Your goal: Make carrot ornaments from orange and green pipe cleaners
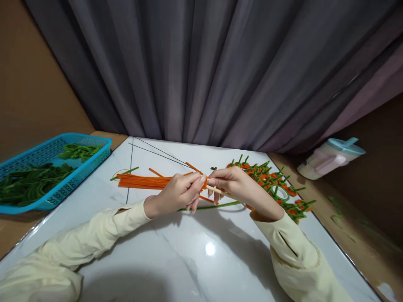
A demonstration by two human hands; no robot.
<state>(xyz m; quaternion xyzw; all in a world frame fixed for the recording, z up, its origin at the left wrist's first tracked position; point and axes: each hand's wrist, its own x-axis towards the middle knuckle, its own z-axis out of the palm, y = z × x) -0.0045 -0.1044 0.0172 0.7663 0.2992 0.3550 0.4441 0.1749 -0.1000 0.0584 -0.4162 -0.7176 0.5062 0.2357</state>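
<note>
My left hand point(184, 188) is closed in a pinch on an orange pipe cleaner point(204, 183), which looks wound about the end of a thin wooden stick point(217, 191). Close on its right, my right hand point(231, 181) has its fingers bent round the stick, thumb and forefinger near the orange end. The fingers hide part of the winding. A bundle of straight orange pipe cleaners point(141, 181) lies on the table just left of my left hand. Beneath my hands, a long green pipe cleaner point(214, 206) lies across the tabletop.
Several orange-and-green pipe-cleaner pieces point(261, 174) cover the right side of the white table point(201, 260), with a roll of tape point(279, 193) among them. A blue basket point(52, 201) of green pipe cleaners stands left. Thin dark wires point(157, 154) lie behind; a lidded cup point(327, 158) stands far right.
</note>
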